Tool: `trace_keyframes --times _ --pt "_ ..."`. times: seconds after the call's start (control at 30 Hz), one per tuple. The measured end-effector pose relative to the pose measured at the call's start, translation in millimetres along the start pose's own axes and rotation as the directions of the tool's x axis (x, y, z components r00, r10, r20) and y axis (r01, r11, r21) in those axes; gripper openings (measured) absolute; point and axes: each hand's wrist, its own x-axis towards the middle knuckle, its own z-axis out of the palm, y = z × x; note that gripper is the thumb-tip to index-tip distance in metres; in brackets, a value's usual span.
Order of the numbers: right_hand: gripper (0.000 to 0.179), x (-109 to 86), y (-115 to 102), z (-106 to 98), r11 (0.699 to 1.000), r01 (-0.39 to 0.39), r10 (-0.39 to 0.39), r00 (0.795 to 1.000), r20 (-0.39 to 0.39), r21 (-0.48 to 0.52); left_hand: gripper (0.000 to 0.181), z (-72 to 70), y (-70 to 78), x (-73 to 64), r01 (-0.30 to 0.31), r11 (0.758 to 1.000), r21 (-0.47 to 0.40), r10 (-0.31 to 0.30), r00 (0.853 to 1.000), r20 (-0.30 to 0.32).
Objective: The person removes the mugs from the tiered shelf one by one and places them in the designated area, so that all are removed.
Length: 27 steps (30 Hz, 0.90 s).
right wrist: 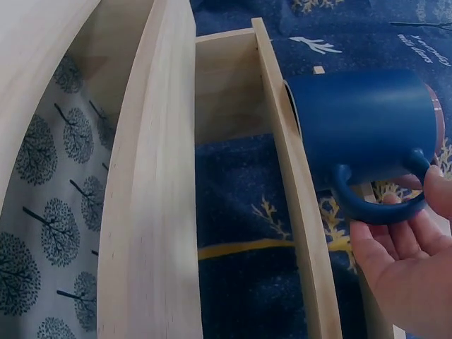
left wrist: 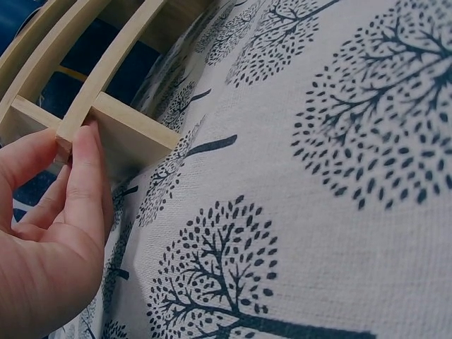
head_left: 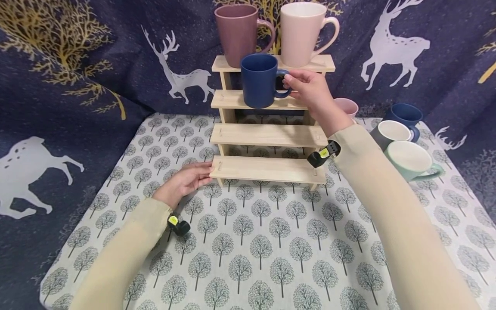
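Note:
My right hand [head_left: 308, 90] pinches the handle of a dark blue mug [head_left: 258, 82], thumb on one side and fingers on the other. Upright, the mug is at the second tier from the top of a stepped wooden rack [head_left: 267, 134], its base close to that board in the right wrist view. My left hand [head_left: 186, 178] grips the left end of the lowest board [left wrist: 92, 99] between thumb and fingers. On the top tier stand a mauve mug [head_left: 237, 36] and a pale pink mug [head_left: 302, 34], handles pointing right.
Right of the rack, partly behind my right arm, are a pink cup [head_left: 346, 106], another blue mug [head_left: 404, 114], a dark mug with a white inside [head_left: 392, 131] and a mint green mug [head_left: 410, 160]. A tree-print cloth [head_left: 259, 249] covers the table; a deer-patterned curtain [head_left: 186, 47] hangs behind.

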Motion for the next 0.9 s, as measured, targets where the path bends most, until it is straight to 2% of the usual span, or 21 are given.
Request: trace_keyframes --times 0.2,0.43,0.9 --pt "0.029 0.8 -0.6 4.7 0.999 0.015 -0.017 0.999 -0.046 -0.043 0.062 -1.7 0.7 -1.1 -0.003 1.0 0.005 0.003 1.0 0.01" --pt "0.022 0.5 2.7 10.3 0.996 0.076 -0.081 0.991 -0.109 -0.054 0.06 -1.5 1.6 -0.3 -0.001 1.0 0.015 0.001 1.0 0.007" --pt "0.021 -1.9 4.8 10.3 0.995 0.092 -0.097 0.987 -0.131 -0.049 0.06 -1.1 2.7 -0.1 0.0 1.0 0.004 0.0 1.0 0.011"
